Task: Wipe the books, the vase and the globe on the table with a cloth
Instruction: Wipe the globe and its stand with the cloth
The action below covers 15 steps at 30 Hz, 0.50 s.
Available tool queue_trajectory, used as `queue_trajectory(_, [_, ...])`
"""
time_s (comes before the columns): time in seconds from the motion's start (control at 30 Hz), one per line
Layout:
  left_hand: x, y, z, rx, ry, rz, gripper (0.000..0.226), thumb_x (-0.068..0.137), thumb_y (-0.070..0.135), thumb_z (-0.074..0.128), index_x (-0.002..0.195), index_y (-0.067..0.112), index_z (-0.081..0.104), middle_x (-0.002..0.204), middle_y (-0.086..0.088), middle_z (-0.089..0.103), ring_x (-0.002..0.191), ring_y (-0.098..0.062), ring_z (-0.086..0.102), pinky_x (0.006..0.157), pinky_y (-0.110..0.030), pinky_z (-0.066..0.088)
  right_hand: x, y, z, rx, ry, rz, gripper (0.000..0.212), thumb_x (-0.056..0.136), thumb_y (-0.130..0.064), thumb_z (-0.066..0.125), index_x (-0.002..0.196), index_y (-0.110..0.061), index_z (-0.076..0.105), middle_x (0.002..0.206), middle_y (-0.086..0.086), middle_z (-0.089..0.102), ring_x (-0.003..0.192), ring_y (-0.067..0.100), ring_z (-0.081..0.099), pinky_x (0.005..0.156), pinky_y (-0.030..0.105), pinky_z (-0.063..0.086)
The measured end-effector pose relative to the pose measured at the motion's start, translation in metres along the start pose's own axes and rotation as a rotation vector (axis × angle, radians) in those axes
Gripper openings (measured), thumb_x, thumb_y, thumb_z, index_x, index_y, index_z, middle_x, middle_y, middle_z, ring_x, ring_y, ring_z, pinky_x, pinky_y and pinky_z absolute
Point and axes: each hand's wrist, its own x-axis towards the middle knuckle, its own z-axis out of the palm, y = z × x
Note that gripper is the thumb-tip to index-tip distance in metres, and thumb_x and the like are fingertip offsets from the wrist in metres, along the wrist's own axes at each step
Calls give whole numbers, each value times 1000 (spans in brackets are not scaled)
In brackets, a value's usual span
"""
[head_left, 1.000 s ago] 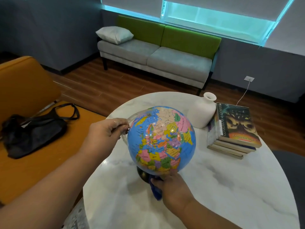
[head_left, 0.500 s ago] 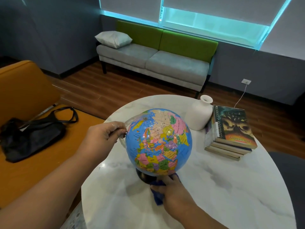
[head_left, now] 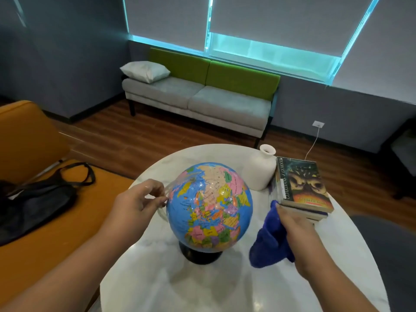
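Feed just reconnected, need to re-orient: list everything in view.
multicoloured globe on black base: one, mostly blue, table centre
white ceramic vase: one, white, beside the books
stack of paperback books: one stack, dark top cover, table's right
soft blue cloth: one, blue, in the right hand
round white marble table: one, white, foreground
orange upholstered seat: one, orange, left
black fabric bag: one, black, on the orange seat
grey sofa with green backrest: one, under the window
white pillow: one, white, sofa's left end
white wall socket: one, white, far wall
left hand: pinches the globe's clear arc
right hand: grips the cloth
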Motion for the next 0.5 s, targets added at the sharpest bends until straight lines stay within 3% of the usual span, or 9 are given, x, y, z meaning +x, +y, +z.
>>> queue_trajectory(0.1, [1,3,5,-34,52,-5,33,84,-3,67,79,29,61,87,18,62,66,1,63,64,-21,50,2,-14,-4,9,86,-77,29,90,-32,62,73,-8,60,70,12,58,64,21,48,60,29,35])
queue_trajectory(0.2, [4,2,10,-53,87,-28,31,86,-2,66,76,27,61,84,14,62,66,-1,63,65,-29,53,0,-21,-4,-3,78,-112,14,90,-24,63,82,-12,65,77,11,65,65,18,54,60,28,40])
queue_trajectory(0.33, [19,1,10,-92,112,-61,31,87,4,66,79,33,60,77,12,64,66,-4,64,74,-45,56,-3,-11,-3,17,59,-53,14,90,-23,62,81,-13,66,71,6,65,62,16,53,55,25,39])
queue_trajectory(0.5, [54,24,17,-103,155,-29,22,87,3,65,77,21,60,68,3,63,59,8,60,75,-46,55,1,-2,-5,12,65,1,16,90,-20,63,78,-11,66,65,4,63,59,16,53,56,27,40])
